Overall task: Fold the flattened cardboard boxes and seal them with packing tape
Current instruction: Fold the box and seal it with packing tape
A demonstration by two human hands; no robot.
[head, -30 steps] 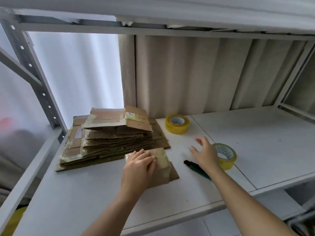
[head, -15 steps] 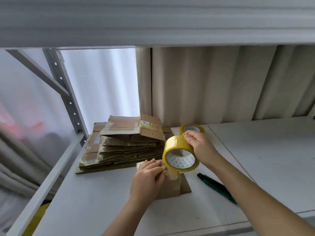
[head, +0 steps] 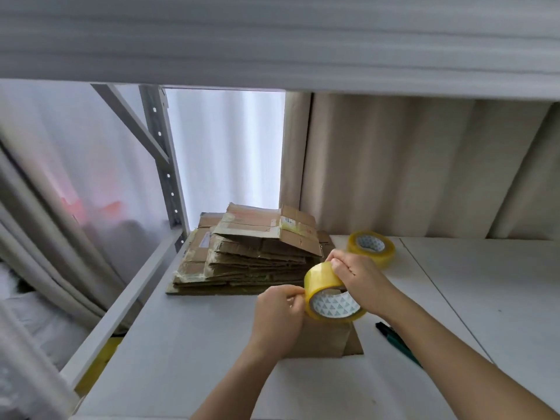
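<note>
White shelf [head: 181,359]: right hand [head: 362,281] grips tape roll [head: 328,294]; left hand [head: 278,313] pinches its edge above box [head: 325,339].

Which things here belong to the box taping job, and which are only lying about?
In use:
tape roll, held in right hand
left hand, fingers at the roll's edge
small box under the hands
stack of flat boxes

Lying about:
second tape roll
green pen

Bare forearms, no sleeves, 2 hands [head: 278,316]
</note>
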